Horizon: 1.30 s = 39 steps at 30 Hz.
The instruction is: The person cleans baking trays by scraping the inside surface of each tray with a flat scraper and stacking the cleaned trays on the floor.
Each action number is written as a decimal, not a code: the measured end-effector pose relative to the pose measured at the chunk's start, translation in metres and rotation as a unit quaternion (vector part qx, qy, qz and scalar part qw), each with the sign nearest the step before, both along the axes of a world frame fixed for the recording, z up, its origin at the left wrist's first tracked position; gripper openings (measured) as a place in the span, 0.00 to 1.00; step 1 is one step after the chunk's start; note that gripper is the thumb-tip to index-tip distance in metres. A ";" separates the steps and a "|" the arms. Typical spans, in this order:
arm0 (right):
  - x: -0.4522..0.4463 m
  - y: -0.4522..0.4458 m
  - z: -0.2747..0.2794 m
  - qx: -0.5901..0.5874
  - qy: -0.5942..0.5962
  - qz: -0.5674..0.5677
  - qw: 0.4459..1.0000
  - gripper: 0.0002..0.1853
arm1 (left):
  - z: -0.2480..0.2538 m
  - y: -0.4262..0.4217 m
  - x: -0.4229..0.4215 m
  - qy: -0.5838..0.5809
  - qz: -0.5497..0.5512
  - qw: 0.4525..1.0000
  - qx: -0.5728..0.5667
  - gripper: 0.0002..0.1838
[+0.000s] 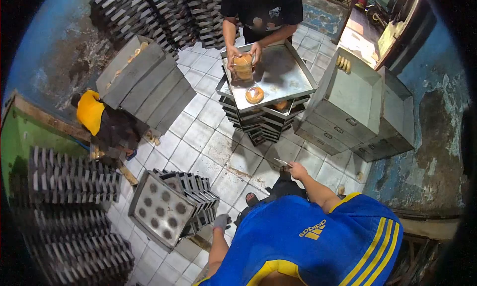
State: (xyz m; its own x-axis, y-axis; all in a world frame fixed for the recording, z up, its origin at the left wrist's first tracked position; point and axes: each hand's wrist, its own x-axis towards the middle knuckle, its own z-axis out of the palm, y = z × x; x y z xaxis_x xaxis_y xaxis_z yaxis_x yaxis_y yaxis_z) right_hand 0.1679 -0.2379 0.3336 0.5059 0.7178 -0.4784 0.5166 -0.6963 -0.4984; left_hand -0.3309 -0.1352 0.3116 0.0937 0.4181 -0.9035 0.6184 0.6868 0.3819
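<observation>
My right hand [298,171] is closed around a thin, pale, blade-like tool [283,162], held out in front of my body; its exact kind is too small to make out. Low on the left, my left hand [221,221] looks covered by a grey glove. Its fingers are apart and nothing shows in them. Just left of it stands a stack of metal trays [199,194]. The top baking tray [161,210] lies tilted, with rows of dark round marks on its surface.
Across from me, a person's hands hold wrapped bread [242,66] over a large metal tray [283,62], where a round bun [254,95] lies. Deep metal boxes [355,95] stand right, others [149,82] left. Another person in yellow [90,112] crouches left. Tray stacks [74,181] line the walls.
</observation>
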 end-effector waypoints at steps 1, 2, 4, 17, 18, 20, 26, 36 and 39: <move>0.014 -0.005 0.003 0.003 -0.019 0.011 1.000 0.18 | -0.010 0.003 0.009 -0.028 0.065 0.997 0.011 0.12; 0.029 -0.008 0.007 0.000 -0.015 0.013 1.000 0.18 | -0.003 0.011 0.031 -0.009 0.056 0.998 0.031 0.11; 0.065 -0.013 0.014 -0.042 0.001 -0.017 0.999 0.19 | -0.007 0.033 0.070 -0.039 -0.170 0.970 0.168 0.14; 0.229 -0.150 -0.013 0.031 -0.019 -0.092 0.995 0.19 | 0.109 0.151 0.613 -0.409 0.138 0.899 0.073 0.28; 0.233 -0.163 -0.001 0.065 -0.020 -0.114 0.991 0.19 | 0.114 0.158 0.641 -0.419 0.260 0.870 -0.011 0.27; 0.243 -0.200 -0.016 0.093 0.036 -0.197 0.975 0.20 | 0.086 0.178 0.686 -0.430 0.365 0.824 -0.046 0.28; 0.252 -0.177 0.075 0.167 0.152 -0.290 0.930 0.18 | 0.053 0.212 0.718 -0.336 0.471 0.814 -0.043 0.22; 0.214 0.087 0.333 0.416 0.241 -0.031 0.876 0.16 | 0.155 0.211 0.425 -0.410 0.572 0.637 0.316 0.15; 0.123 0.170 0.363 0.409 0.159 0.221 0.871 0.22 | 0.207 0.182 0.338 -0.340 0.543 0.637 0.428 0.09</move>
State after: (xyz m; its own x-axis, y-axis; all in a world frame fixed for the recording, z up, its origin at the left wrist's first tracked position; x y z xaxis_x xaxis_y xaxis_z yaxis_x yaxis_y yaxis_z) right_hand 0.2906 -0.0678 0.6967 0.0285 0.9751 0.2197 0.3889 0.1917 -0.9011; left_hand 0.0072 0.0465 0.5190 -0.4234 0.8824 -0.2051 -0.5531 -0.0725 0.8299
